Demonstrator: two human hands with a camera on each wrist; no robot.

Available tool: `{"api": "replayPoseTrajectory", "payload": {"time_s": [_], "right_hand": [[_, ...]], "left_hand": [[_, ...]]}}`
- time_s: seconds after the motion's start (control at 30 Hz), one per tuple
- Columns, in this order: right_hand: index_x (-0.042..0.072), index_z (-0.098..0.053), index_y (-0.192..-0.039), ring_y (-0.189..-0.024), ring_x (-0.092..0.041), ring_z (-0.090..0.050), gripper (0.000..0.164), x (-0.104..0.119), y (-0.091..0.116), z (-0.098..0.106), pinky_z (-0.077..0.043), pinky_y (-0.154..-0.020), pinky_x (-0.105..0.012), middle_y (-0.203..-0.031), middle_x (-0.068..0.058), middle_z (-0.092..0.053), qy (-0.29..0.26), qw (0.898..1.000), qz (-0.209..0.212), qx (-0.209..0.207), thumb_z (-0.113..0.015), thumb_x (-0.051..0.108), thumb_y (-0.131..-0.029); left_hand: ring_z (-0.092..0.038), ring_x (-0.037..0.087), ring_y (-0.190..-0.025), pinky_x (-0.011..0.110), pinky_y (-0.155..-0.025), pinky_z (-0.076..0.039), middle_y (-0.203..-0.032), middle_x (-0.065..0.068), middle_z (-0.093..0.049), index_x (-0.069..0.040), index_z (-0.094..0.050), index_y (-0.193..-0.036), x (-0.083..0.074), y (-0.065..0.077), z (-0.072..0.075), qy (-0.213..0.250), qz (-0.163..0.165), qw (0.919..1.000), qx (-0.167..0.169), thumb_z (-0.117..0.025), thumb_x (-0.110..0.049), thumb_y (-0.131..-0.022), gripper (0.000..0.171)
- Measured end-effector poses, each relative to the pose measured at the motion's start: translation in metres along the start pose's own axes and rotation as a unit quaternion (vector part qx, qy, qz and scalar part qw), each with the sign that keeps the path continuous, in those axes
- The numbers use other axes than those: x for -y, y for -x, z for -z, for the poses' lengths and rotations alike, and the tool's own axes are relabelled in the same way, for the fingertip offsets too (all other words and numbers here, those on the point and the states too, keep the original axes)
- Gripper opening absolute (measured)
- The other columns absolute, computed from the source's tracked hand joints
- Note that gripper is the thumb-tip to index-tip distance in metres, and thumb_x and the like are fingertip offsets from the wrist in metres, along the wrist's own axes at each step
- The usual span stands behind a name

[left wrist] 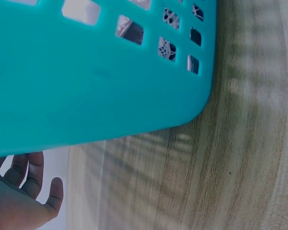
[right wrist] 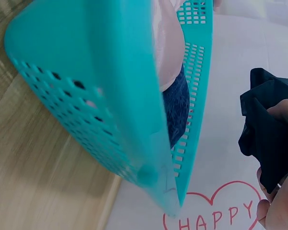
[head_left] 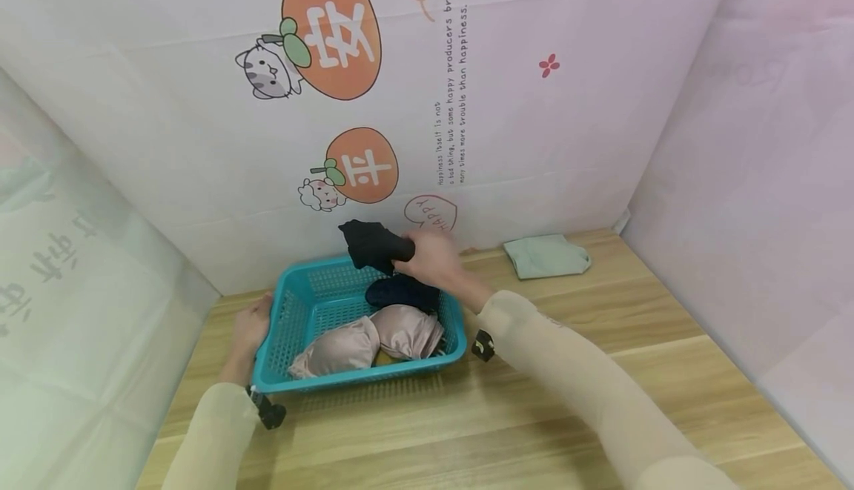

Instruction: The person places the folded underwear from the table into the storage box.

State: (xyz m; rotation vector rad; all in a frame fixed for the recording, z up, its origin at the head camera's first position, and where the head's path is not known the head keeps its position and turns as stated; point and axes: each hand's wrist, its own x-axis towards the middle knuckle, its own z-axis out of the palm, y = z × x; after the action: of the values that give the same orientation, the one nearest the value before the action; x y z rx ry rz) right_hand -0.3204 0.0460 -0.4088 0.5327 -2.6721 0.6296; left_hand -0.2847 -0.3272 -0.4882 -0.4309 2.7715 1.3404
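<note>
Across the near tabletop, reaches forward in two cream sleeves, wearing a black device at each wrist. Rests the left hand against the outer left side of a teal basket, with fingers relaxed, slightly bent and spaced apart; touches that side near the rim rather than clenching it. Cannot tell the place of every fingertip, partly hidden behind the basket in the left wrist view. Inside the basket, toward the front, finds a pale pink padded garment with two cups and, just behind, a dark blue cloth. Above the basket's far side, pinches a black cloth in the right hand, with thumb and fingers closed on one end and loose folds jutting leftward, apart from the rim in the right wrist view. Farther right, well apart from both hands, finds a pale green cloth lying flat. Beyond, meets a white wall covering printed with orange fruits and a red heart around HAPPY.
</note>
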Motion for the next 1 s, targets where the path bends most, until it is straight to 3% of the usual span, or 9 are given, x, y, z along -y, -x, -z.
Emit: {"api": "replayPoseTrajectory", "payload": {"time_s": [0.27,0.7,1.0], "right_hand": [[0.019,-0.073,-0.107,-0.093,-0.019,-0.068,0.033,0.011,-0.003,-0.006,-0.056,-0.082,-0.035,-0.100,0.000,-0.074,0.009,1.000,-0.005,0.026,-0.077,0.040,-0.082],[0.021,-0.071,-0.092,-0.076,-0.016,-0.061,0.023,0.026,-0.009,-0.017,-0.052,-0.068,-0.033,-0.086,0.001,-0.070,0.022,0.999,0.013,0.029,-0.075,0.041,-0.084],[0.021,-0.072,-0.099,-0.087,-0.020,-0.060,0.028,0.033,-0.010,-0.018,-0.050,-0.084,-0.041,-0.093,0.001,-0.071,0.040,0.998,0.019,0.043,-0.075,0.044,-0.084]], "left_hand": [[-0.043,0.048,-0.138,0.061,-0.109,-0.040,-0.150,0.028,-0.046,-0.002,-0.045,-0.148,-0.001,-0.001,0.000,-0.001,-0.004,1.0000,-0.002,-0.018,-0.064,-0.103,0.081],[-0.044,0.050,-0.137,0.062,-0.108,-0.040,-0.148,0.030,-0.046,0.000,-0.045,-0.147,-0.001,-0.002,0.001,-0.009,-0.006,0.9999,-0.004,-0.019,-0.059,-0.105,0.077],[-0.041,0.050,-0.138,0.062,-0.111,-0.038,-0.150,0.030,-0.044,0.001,-0.045,-0.147,0.001,-0.002,0.001,-0.016,-0.006,0.9999,-0.004,-0.020,-0.058,-0.105,0.077]]}}
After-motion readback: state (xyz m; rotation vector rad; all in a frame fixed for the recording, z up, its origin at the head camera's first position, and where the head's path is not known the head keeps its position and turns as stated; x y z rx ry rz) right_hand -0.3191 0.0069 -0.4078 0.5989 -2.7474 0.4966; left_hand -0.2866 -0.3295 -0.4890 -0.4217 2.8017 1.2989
